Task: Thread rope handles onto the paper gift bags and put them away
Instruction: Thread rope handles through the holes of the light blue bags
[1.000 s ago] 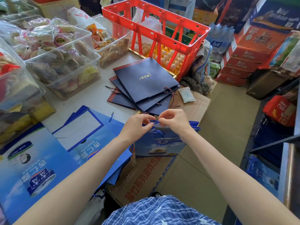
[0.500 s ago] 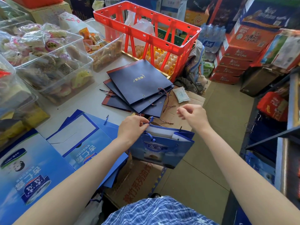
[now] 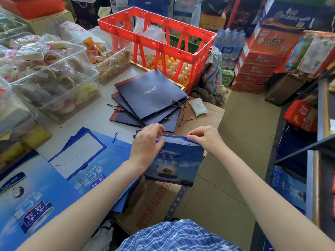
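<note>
Both hands hold a small blue gift bag [image 3: 174, 163] upright in the air, just off the near edge of the table [image 3: 54, 122] and above a flattened cardboard box [image 3: 155, 200]. Left hand [image 3: 147, 142] has its fingers curled over the bag's top left corner; right hand [image 3: 204, 137] pinches the top rim at the right corner between thumb and bent fingers. A blue rope handle [image 3: 181, 156] hangs in a loop against the bag's front. How the left fingertips sit on the rim is hidden behind the knuckles, and the bag's printed label is too blurred to read.

On the table lie flat light-blue bags [image 3: 83, 165] with large Chinese lettering seen upside down, and beyond them a fanned stack of navy bags [image 3: 150, 98] with small gold script I cannot make out. Behind stands a red crate [image 3: 155, 40].
</note>
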Demonstrator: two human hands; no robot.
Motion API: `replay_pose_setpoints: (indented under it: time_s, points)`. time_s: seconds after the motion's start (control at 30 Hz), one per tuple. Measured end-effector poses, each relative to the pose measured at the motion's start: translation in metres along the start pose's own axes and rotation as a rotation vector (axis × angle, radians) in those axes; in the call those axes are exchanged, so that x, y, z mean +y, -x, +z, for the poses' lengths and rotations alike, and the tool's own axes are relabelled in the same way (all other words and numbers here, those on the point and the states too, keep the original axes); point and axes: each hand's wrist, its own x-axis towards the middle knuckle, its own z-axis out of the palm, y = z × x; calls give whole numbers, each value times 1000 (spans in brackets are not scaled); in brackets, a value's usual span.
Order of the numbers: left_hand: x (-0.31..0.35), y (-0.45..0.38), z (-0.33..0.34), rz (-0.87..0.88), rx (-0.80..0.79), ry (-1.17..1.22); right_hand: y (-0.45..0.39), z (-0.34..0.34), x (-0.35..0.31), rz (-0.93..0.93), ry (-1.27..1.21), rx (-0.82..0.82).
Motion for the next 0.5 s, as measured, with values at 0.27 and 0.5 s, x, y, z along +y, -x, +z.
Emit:
replay_pose_setpoints:
  time_s: [0.27, 0.5]
  points:
    - [30, -15, 18, -105, -309, -63, 5, 8, 2, -282, 100, 142]
    - [21, -13, 28, -99, -341, -104, 8, 18, -2, -341, 106, 211]
